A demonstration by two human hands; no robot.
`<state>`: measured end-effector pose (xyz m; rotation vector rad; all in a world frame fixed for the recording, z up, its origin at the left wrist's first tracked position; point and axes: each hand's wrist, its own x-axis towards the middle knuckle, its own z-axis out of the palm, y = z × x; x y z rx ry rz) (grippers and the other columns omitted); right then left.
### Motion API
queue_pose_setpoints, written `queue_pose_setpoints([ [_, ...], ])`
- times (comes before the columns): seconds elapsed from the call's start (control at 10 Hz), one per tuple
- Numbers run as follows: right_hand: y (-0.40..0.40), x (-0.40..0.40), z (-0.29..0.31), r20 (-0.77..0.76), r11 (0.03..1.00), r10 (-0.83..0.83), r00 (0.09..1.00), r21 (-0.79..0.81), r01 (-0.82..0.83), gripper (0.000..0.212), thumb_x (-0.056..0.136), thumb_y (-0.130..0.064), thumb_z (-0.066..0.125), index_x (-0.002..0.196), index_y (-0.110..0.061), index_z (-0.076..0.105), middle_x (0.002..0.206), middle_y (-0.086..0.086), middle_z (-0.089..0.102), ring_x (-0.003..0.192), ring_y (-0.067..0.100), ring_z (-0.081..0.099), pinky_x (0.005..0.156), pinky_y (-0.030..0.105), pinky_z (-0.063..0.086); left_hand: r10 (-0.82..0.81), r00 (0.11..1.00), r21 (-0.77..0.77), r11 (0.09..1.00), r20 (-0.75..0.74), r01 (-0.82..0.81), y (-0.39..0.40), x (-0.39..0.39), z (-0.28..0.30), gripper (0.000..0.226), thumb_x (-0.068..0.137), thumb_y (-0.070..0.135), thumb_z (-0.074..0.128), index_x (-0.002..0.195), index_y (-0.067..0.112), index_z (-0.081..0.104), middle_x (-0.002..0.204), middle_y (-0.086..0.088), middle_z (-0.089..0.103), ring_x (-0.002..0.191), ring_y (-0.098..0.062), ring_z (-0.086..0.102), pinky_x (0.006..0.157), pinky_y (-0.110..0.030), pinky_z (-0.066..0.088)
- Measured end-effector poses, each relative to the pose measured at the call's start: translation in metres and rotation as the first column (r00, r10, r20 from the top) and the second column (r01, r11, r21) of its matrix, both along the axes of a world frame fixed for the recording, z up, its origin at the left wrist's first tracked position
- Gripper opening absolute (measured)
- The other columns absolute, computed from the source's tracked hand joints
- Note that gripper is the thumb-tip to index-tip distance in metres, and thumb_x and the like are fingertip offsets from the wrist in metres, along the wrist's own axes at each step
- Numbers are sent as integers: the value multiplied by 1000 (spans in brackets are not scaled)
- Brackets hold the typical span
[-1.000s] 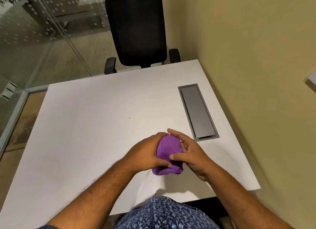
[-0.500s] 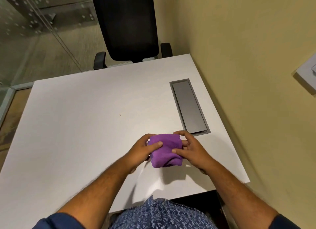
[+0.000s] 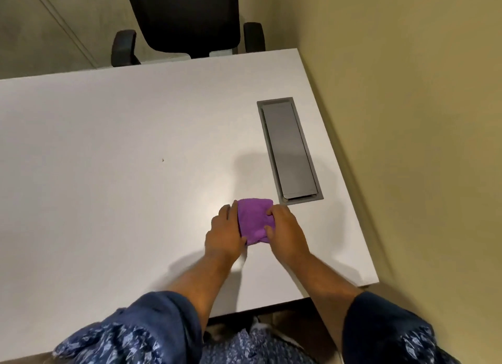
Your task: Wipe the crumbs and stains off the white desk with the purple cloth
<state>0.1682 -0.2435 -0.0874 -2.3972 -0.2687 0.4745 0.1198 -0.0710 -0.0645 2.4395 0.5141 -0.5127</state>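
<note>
A folded purple cloth [image 3: 253,219] lies on the white desk [image 3: 108,146], toward its right near side. My left hand [image 3: 224,234] presses against the cloth's left edge with the thumb under its near corner. My right hand [image 3: 285,232] grips its right edge with thumb and fingers. A tiny dark crumb [image 3: 163,160] sits on the desk, well to the left of the cloth and further away.
A grey cable hatch [image 3: 289,149] is set into the desk just beyond and right of the cloth. A black office chair [image 3: 187,18] stands at the far side. A yellow wall [image 3: 407,119] runs along the desk's right edge.
The cloth has gone from a bunched roll held up between my hands to a flatter fold down at the desk. The view has tilted downward.
</note>
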Motion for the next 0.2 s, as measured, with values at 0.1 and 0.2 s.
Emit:
queue_pose_setpoints([
  [0.1, -5, 2, 2, 87, 1000, 0, 996, 13, -2, 30, 96, -26, 75, 122, -23, 61, 138, -1, 58, 120, 15, 61, 95, 25, 54, -18, 1000, 11, 1000, -19, 18, 5, -4, -5, 108, 88, 40, 82, 170, 24, 14, 172, -1, 27, 152, -30, 40, 108, -50, 53],
  [0.2, -9, 2, 5, 120, 996, -86, 989, 6, 86, 40, 96, -39, 76, 132, -28, 60, 153, -3, 53, 132, 18, 59, 103, 35, 60, -7, 1000, -5, 1000, 16, 7, 9, -5, -4, 121, 85, 56, 82, 172, 24, 4, 181, 1, 8, 164, -25, 22, 122, -47, 43],
])
